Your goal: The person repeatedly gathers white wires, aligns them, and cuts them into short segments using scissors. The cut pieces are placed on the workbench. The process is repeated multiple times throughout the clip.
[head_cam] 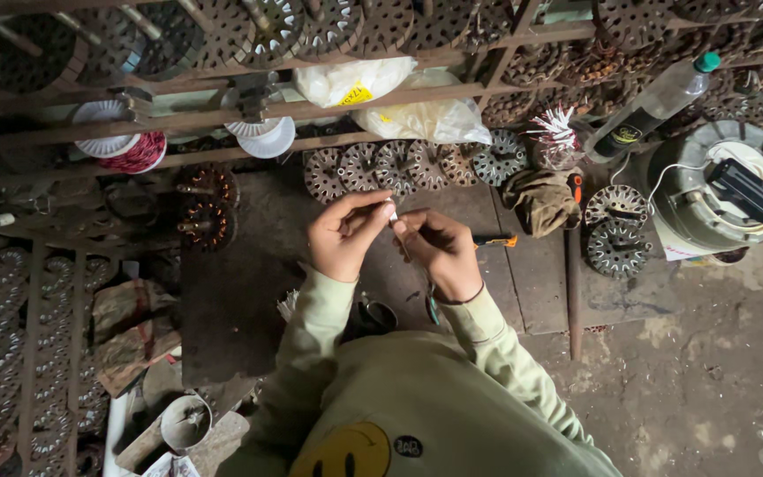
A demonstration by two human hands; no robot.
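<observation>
Sitting on a dark worn board (240, 291) at the middle of the view, sleeves in pale green. Standing at three o'clock, a round grey motor housing (724, 190) with a black block on top and a white lead trailing off it. Leaning at one o'clock, a clear plastic bottle (655, 104) with a green cap and a small round yellow-and-dark label near its base. Lying at twelve o'clock on the rusty rack, two whitish plastic bags (399, 102), each showing a small yellow label patch (print too small to tell). Hanging at ten o'clock, a white spool of red wire (130, 146). Lining up just above the hands, a row of round toothed stator cores (399, 165). Crumpling at two o'clock, an olive rag (540, 199).

Meeting at the centre: left hand (343, 234) pinching, thumb and forefinger closed on a small white sleeve piece (393, 213); right hand (439, 252) closing its fingertips on the same piece from the other side, just touching the left.
</observation>
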